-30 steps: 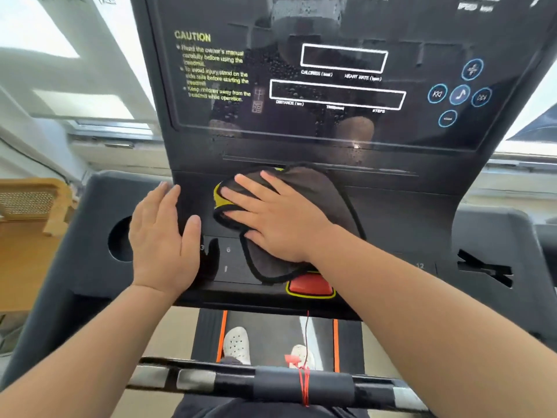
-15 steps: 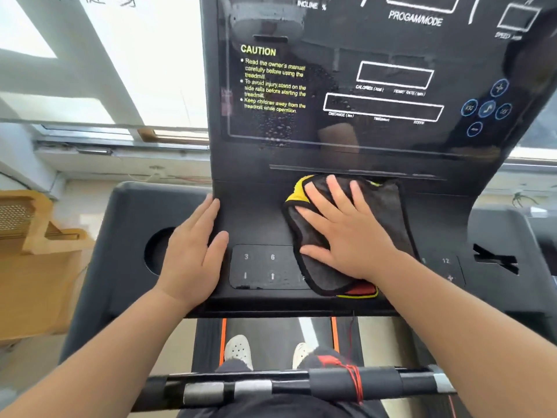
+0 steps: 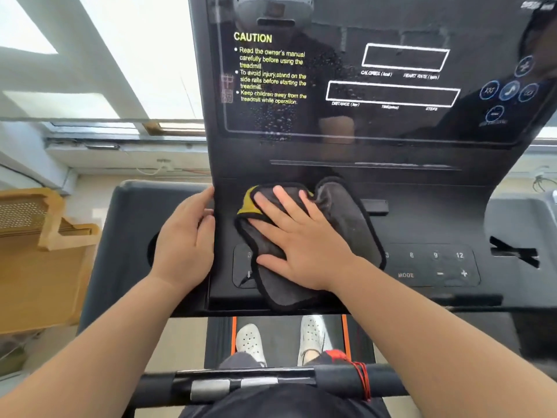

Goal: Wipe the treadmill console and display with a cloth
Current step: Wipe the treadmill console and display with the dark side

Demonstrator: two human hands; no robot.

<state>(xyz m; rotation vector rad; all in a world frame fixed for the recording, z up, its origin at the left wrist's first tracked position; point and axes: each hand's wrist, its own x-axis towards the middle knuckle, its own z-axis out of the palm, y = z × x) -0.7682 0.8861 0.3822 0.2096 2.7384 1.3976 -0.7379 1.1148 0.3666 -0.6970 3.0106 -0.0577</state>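
The fingers (image 3: 289, 203) of the right hand (image 3: 304, 245) lie spread and flat on the cloth (image 3: 346, 224), pressing it down rather than pinching it; no fold is gripped. The cloth is dark grey with a black hem and a yellow corner turned up at its far left edge. It sits on the lower console (image 3: 422, 224), just below the display (image 3: 376, 86), and covers the left keypad (image 3: 244, 267), of which only a corner shows. The left hand (image 3: 184, 239) rests open beside it, palm down on the console's left edge, fingers together, holding nothing and apparently bracing.

Judging by how things lie, the work is at the flat middle of the console. The right keypad (image 3: 434, 265), with its numbers, MODE, minus and plus, is uncovered and well apart from the cloth; whether it has been wiped cannot be told. The display carries a scatter of droplets under the caution text (image 3: 271, 69) and across the readout boxes, so it appears unwiped. That glossy panel looks like most of what is left.
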